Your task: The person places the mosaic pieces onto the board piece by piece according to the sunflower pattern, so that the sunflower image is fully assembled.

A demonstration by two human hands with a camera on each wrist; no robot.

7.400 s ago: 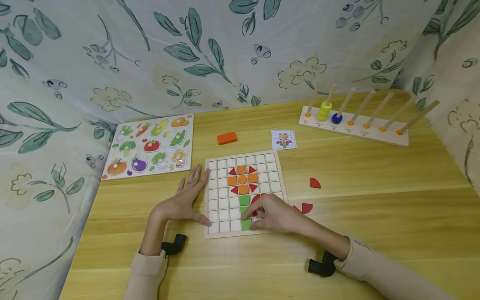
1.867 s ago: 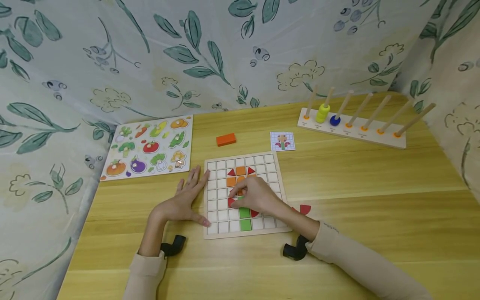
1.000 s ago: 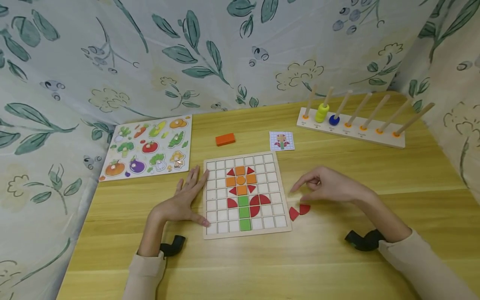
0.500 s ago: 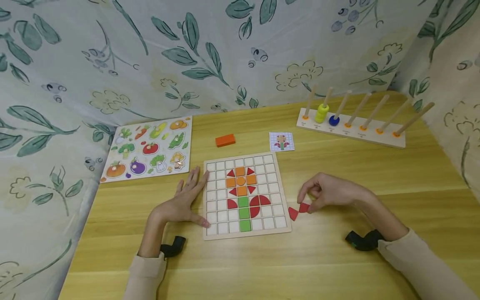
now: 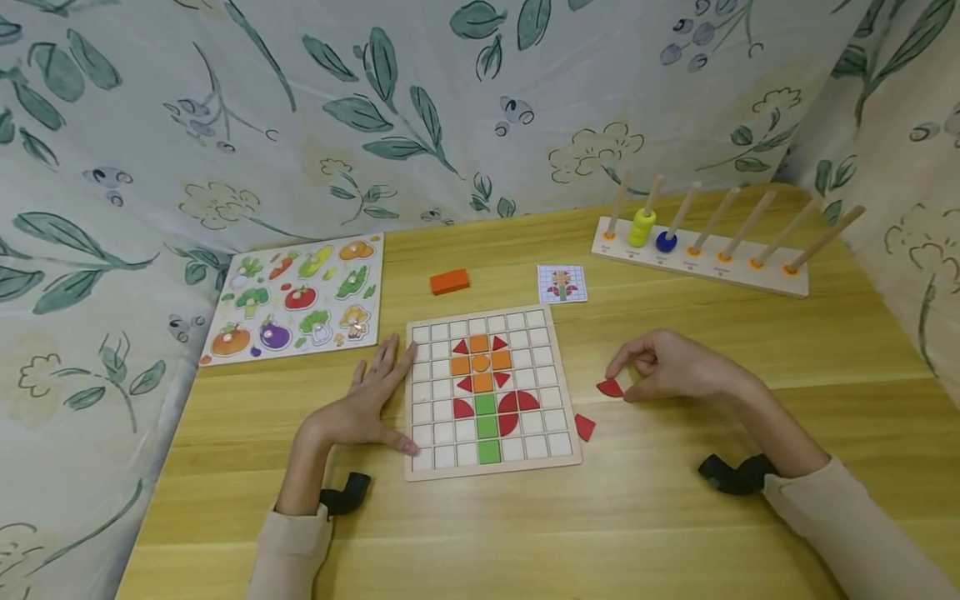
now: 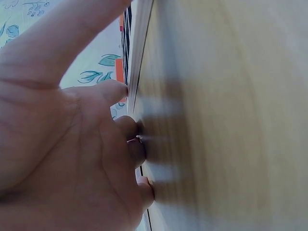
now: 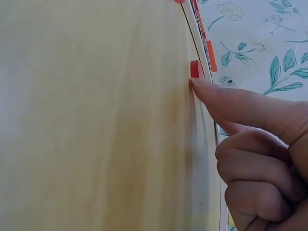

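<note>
My right hand (image 5: 671, 367) pinches a red quarter-circle piece (image 5: 611, 388) between thumb and index finger, low over the table right of the board. In the right wrist view, the thumb touches the red piece (image 7: 195, 69) and the other fingers are curled. Another red quarter-circle (image 5: 586, 427) lies against the right edge of the wooden grid board (image 5: 495, 472). On the board, orange squares, an orange disc (image 5: 481, 362), red triangles, green squares (image 5: 487, 427) and several red quarter-circles form a flower. My left hand (image 5: 356, 412), fingers spread, rests at the board's left edge.
Behind the board lie an orange block (image 5: 449, 282) and a small pattern card (image 5: 562, 284) printed with a flower. A vegetable puzzle board (image 5: 292, 296) is at the back left. A peg stand (image 5: 701, 258) with yellow and blue beads stands at the back right.
A red quarter-circle was placed left of the green stem. My right hand then went back right, took hold of another quarter-circle and drew it away from the piece beside it. The left hand stays put.
</note>
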